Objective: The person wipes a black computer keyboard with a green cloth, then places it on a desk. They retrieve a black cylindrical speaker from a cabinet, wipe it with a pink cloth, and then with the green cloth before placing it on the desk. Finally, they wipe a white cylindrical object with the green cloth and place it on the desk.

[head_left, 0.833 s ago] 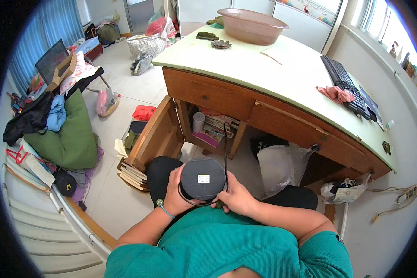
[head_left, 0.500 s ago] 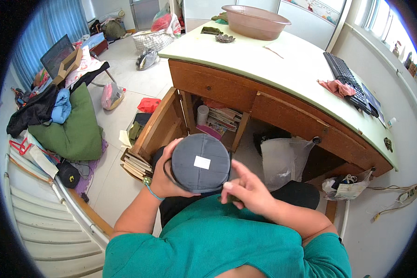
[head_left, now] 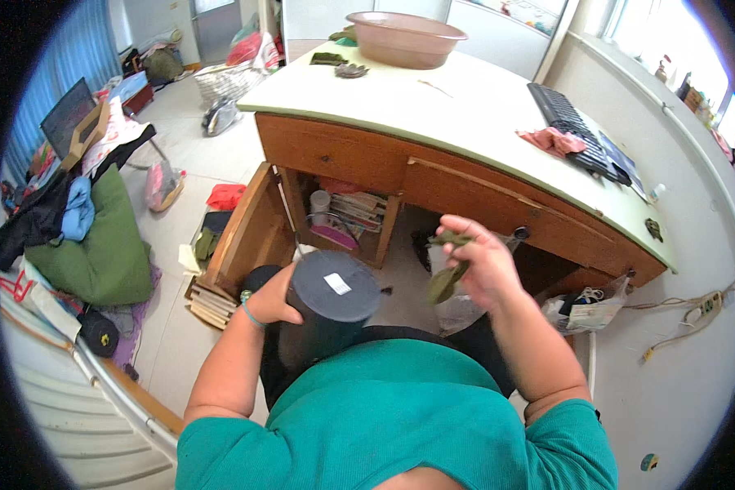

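The left hand [head_left: 273,298] wrapped the side of a dark round container [head_left: 328,304] at the lower centre of the frame, fingers curled against its wall, its long axis running down toward the lap. Right of it and higher, well apart, the right hand [head_left: 478,265] pinched a limp olive-green strip [head_left: 447,278] — dangling below the fingers. The container lay down-left of that strip, nearer the left hand — in front of the wooden desk [head_left: 465,196].

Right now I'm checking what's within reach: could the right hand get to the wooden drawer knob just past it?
Probably yes. The right hand, holding a dark green strip, is raised close to the knob, with nothing visible between them; its fingers are occupied, though.
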`<state>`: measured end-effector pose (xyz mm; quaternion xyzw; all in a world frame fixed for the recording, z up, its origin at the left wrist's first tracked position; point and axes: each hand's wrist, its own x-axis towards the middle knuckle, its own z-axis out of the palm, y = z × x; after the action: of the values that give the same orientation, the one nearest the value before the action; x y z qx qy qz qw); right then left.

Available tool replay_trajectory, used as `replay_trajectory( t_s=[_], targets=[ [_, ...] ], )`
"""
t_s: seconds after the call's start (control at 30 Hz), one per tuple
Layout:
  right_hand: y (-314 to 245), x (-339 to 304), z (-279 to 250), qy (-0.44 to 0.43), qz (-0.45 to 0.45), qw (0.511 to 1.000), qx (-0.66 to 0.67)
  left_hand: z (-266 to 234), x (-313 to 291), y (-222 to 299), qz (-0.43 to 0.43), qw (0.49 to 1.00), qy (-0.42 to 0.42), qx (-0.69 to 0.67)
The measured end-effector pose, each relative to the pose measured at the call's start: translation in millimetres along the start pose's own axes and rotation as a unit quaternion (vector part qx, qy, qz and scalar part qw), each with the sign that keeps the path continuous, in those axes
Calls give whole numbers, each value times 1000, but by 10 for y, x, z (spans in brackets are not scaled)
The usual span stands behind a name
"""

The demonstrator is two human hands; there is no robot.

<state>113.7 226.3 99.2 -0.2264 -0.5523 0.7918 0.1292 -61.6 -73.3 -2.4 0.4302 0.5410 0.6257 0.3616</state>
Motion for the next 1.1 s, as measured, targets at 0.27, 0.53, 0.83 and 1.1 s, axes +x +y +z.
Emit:
replay_trajectory(
  t_s=[0.27, 0.53, 0.83, 1.1],
  targets=[
    [-1408, 865, -593, 69, -373, 849, -369, -261, 34, -130, -66, 992, -101, -40],
    [-1852, 1091, -1328, 245, -202, 473, -822, -150, 97, -98, -40, 993, -110, -13],
    [-41, -98, 199, -165, -514, 734, -412, -31, 282, 44, -41, 990, -134, 0],
    [639, 288, 772, -384, -305, 739, -462, -213, 152, -426, 12, 990, -128, 59]
  ],
)
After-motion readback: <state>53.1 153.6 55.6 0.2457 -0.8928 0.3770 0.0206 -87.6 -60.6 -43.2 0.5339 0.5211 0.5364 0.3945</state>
